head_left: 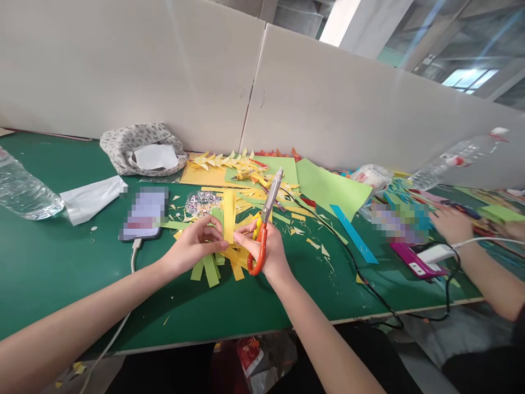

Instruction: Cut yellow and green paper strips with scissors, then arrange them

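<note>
A yellow paper strip (pixel 228 214) stands upright between my two hands. My left hand (pixel 194 247) is closed, with its thumb and fingertips at the strip's lower left edge. Orange-handled scissors (pixel 270 197) rest in my right hand (pixel 268 253), blades pointing up and away. The right thumb and fingertips also meet the strip's lower right edge. Beneath the hands lie green paper strips (pixel 210 269) and more yellow strips (pixel 237 268), partly covered by the fingers. Paper scraps (pixel 297 231) are scattered around them on the green table (pixel 164 317).
To the left are a phone (pixel 145 210) on a white cable, a water bottle (pixel 27 189) and a patterned cloth pouch (pixel 123 145). A black cable (pixel 355 268) runs right towards a magenta power strip (pixel 416 264). A co-worker's hand (pixel 453 224) is beyond it.
</note>
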`<state>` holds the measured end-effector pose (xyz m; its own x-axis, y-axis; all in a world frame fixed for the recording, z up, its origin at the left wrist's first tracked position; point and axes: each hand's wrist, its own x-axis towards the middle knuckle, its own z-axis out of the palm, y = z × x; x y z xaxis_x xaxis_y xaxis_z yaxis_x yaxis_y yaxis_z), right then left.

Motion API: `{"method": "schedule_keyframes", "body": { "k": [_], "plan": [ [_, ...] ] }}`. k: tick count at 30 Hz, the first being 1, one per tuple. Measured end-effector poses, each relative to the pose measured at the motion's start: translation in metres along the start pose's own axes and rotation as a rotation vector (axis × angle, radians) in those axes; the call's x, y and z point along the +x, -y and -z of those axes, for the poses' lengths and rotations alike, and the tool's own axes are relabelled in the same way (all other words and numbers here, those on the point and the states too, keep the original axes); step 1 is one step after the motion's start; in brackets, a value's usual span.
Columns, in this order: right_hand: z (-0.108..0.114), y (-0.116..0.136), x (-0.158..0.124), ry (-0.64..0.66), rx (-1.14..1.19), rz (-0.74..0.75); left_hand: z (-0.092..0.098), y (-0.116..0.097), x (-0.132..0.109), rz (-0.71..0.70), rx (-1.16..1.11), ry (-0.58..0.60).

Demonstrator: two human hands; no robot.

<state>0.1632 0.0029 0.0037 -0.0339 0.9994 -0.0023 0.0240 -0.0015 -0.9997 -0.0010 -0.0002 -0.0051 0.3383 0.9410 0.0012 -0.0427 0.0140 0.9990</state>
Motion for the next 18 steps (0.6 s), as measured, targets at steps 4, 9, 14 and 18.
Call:
{"method": "schedule_keyframes", "body": {
  "k": [4,9,14,18],
  "plan": [
    [0.032,0.002,0.016,-0.114,-0.27,-0.028,0.002,0.0,-0.001,-0.002,0.163,0.071],
    [0.076,0.006,0.038,-0.405,-0.807,0.051,0.0,0.003,-0.003,-0.068,0.686,0.041],
    [0.076,-0.004,0.052,-0.373,-1.042,0.074,0.0,0.004,-0.002,-0.182,0.76,-0.048],
    [0.066,-0.014,0.059,-0.348,-1.106,-0.021,0.0,-0.001,-0.003,-0.313,0.725,-0.028]
  ]
}}
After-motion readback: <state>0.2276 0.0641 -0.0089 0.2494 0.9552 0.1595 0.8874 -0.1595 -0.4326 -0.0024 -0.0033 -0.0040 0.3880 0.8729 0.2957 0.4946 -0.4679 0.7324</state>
